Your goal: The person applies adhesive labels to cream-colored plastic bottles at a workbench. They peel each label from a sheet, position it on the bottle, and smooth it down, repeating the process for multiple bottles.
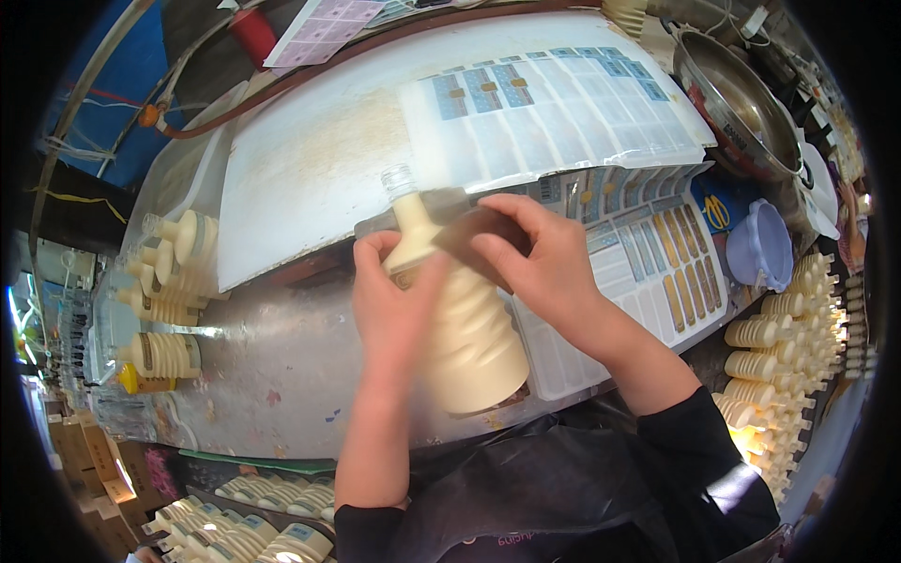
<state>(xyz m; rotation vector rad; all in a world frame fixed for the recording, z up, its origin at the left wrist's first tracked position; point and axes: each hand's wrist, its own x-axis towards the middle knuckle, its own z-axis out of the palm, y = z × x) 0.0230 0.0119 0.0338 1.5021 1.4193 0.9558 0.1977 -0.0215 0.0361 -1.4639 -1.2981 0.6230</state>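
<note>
A cream bottle [474,342] with a wavy, ridged body and a clear threaded neck lies in front of me, its neck pointing away. My left hand [394,296] grips its left shoulder, partly blurred by motion. A small round gold-brown mark [404,279] shows on the shoulder beside my fingers. My right hand [544,253] pinches a dark brown, thin flat piece [483,239] over the bottle's upper right side. A dark block or support [375,225] shows behind the neck, partly hidden by the bottle and hands.
Sticker sheets with gold strips [680,263] lie right of the bottle; another blue label sheet [554,113] lies on the white board [310,159]. Similar bottles stand at left [169,272] and fill the right side [774,347]. A lilac bucket [758,246], yellow-handled scissors [716,212] and a metal basin [741,98] are at right.
</note>
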